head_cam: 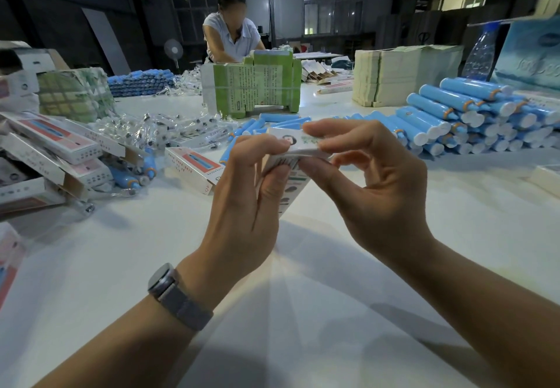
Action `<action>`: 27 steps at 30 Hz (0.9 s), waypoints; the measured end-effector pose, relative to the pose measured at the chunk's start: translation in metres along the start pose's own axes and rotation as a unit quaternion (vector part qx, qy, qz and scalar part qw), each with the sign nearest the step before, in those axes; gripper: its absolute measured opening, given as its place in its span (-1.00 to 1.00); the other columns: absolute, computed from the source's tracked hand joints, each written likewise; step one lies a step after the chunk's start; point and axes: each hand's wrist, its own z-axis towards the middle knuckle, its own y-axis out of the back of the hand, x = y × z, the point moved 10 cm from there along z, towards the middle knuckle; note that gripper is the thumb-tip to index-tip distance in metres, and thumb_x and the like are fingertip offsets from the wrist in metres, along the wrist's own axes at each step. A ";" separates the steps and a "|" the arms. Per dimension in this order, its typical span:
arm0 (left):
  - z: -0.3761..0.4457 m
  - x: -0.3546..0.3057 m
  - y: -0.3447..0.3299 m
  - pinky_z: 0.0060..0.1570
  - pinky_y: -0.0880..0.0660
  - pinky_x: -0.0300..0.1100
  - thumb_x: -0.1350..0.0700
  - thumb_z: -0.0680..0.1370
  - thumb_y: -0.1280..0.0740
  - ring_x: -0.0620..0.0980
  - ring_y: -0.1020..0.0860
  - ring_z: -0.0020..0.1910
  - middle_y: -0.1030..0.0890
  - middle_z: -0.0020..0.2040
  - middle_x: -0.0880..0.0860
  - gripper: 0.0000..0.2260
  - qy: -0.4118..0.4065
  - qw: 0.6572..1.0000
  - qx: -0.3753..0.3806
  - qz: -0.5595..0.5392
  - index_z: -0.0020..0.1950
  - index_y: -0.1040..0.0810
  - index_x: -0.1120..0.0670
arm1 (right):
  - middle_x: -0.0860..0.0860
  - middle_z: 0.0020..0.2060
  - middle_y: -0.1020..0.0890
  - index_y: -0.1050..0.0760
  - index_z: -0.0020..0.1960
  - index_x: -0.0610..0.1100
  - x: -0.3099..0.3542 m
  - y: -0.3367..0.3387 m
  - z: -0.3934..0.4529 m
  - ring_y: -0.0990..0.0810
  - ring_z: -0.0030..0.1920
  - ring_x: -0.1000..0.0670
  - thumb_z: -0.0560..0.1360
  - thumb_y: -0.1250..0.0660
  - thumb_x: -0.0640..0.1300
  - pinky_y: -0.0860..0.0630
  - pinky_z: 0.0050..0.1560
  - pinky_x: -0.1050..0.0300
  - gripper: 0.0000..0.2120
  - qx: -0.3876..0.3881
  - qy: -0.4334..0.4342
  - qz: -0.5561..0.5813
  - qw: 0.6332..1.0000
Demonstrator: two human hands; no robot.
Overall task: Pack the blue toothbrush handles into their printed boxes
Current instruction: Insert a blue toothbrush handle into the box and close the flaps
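Both hands up close: left hand (251, 193) grips the printed box (291, 157), right hand (363, 175) pinches its top flap. Light, crushable card, I'd say; hold its edges.

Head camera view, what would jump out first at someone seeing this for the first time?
Dead centre, the left hand and right hand together hold a small printed box above the white table. To the right sits a big stack of blue toothbrush handles. Across the table, another person works behind a bundle of green flat cartons.
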 end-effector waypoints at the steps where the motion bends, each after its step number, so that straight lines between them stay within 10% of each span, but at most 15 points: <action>1: 0.000 -0.001 0.000 -0.07 -0.49 0.13 0.10 0.69 -0.13 0.26 -0.53 -0.06 -0.48 0.05 0.18 -0.82 -0.001 1.000 0.001 -0.001 0.22 -0.26 -0.17 | 0.06 0.07 -0.64 -0.48 -0.05 -0.05 0.000 0.000 0.000 -0.63 0.10 0.06 0.47 -0.46 -0.22 -0.54 -0.07 0.15 -0.82 0.001 0.000 0.001 1.000; 7: -0.001 -0.005 -0.003 0.00 -0.45 -0.07 0.05 0.71 -0.09 0.18 -0.51 0.00 -0.42 0.13 0.00 -0.85 -0.018 1.000 0.015 0.006 0.27 -0.26 -0.14 | -0.02 0.06 -0.65 -0.53 -0.11 -0.15 0.000 0.001 0.000 -0.63 0.07 -0.04 0.45 -0.47 -0.23 -0.55 -0.09 -0.13 -0.88 0.018 0.004 -0.007 1.000; 19: -0.003 0.005 0.006 0.01 -0.43 -0.14 0.07 0.70 -0.11 0.05 -0.50 -0.01 -0.41 0.11 -0.11 -0.86 0.024 0.999 -0.025 0.030 0.20 -0.28 -0.16 | -0.01 0.19 -0.57 -0.57 0.03 -0.10 -0.003 -0.009 -0.003 -0.57 0.13 0.04 0.49 -0.43 -0.20 -0.58 -0.17 0.08 -0.88 0.046 -0.006 -0.061 0.997; 24: -0.004 0.018 0.013 -0.01 -0.52 0.24 0.10 0.67 -0.15 0.15 -0.51 0.06 -0.44 0.14 -0.20 -0.73 0.063 0.997 -0.053 -0.001 0.20 -0.34 -0.30 | -0.05 0.25 -0.46 -0.51 0.33 -0.07 -0.017 -0.017 -0.009 -0.50 0.21 -0.01 0.48 -0.46 -0.09 -0.59 -0.06 0.03 -0.56 0.074 -0.023 -0.150 0.986; 27: -0.004 0.025 0.013 0.03 -0.54 0.22 0.13 0.65 -0.17 0.05 -0.50 0.11 -0.45 0.16 -0.08 -0.66 0.088 0.995 -0.046 -0.022 0.25 -0.35 -0.32 | -0.02 0.27 -0.41 -0.13 0.57 0.02 -0.033 -0.035 -0.019 -0.45 0.22 -0.01 0.46 -0.47 0.01 -0.57 0.03 -0.07 -0.20 0.151 -0.054 -0.194 0.968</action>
